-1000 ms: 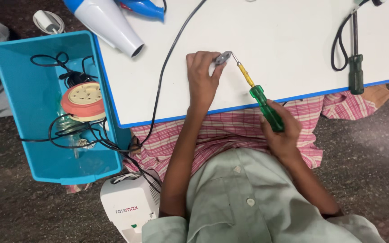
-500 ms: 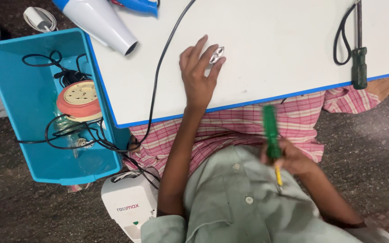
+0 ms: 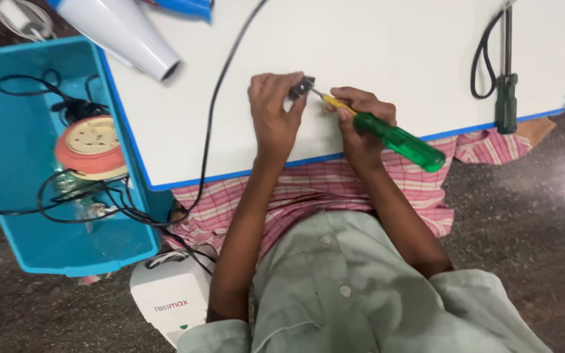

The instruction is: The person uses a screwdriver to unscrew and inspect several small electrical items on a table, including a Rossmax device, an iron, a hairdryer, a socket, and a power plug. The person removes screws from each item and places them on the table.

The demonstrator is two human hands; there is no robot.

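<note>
The right hand (image 3: 354, 114) has come back up from the lap and now grips the green screwdriver (image 3: 397, 138), tip against the small dark part (image 3: 302, 86) that the left hand (image 3: 274, 114) pinches on the white table (image 3: 393, 52); a blue bin (image 3: 8, 163) sits left

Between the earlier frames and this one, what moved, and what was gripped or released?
The right hand, which half a second ago held the green-handled screwdriver low against the chest, has brought it back up so the tip meets the small dark metal part. The left hand, then spread open over that part, now pinches it. The white tabletop, white hair dryer and blue plastic bin stayed put.
</note>
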